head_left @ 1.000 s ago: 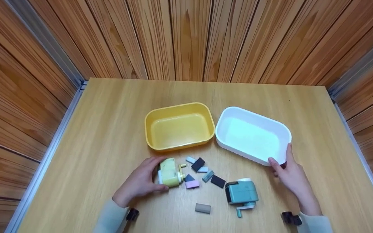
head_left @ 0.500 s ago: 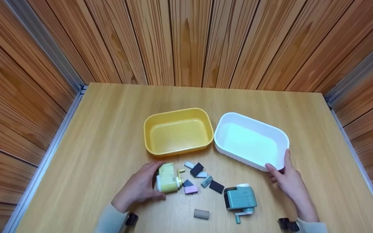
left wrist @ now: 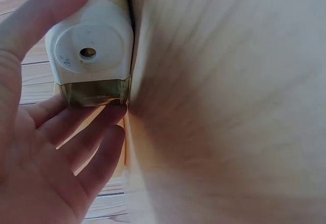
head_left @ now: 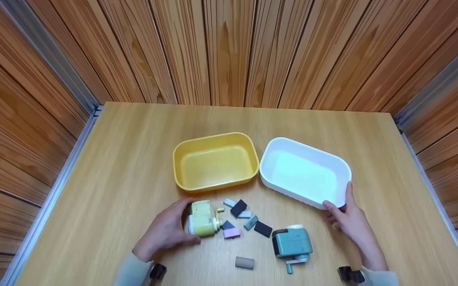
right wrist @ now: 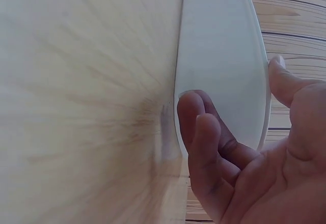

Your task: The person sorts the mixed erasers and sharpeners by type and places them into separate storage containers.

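Observation:
My left hand [head_left: 168,226] grips a pale yellow crank pencil sharpener [head_left: 203,218], with thumb and fingers on opposite sides of it. In the left wrist view the sharpener's white face [left wrist: 91,46] shows a pencil hole above a tinted shavings drawer [left wrist: 97,92]. The sharpener stands on the table. At the near right corner of a white bin [head_left: 306,171], my right hand [head_left: 352,224] has its thumb on the rim and a finger along the outer side. From the right wrist view, other fingers [right wrist: 204,137] curl beside the bin's outer wall [right wrist: 219,56].
A yellow bin [head_left: 215,165] sits left of the white one, nearly touching it. Several small erasers, among them a black one [head_left: 263,229] and a pink one [head_left: 231,232], lie in front. A teal crank sharpener [head_left: 292,242] and a grey cylinder [head_left: 245,262] are nearer.
The head view has shifted slightly, so the whole scene sits lower and a little further left. Both hands keep their hold, and the objects have not visibly moved on the table.

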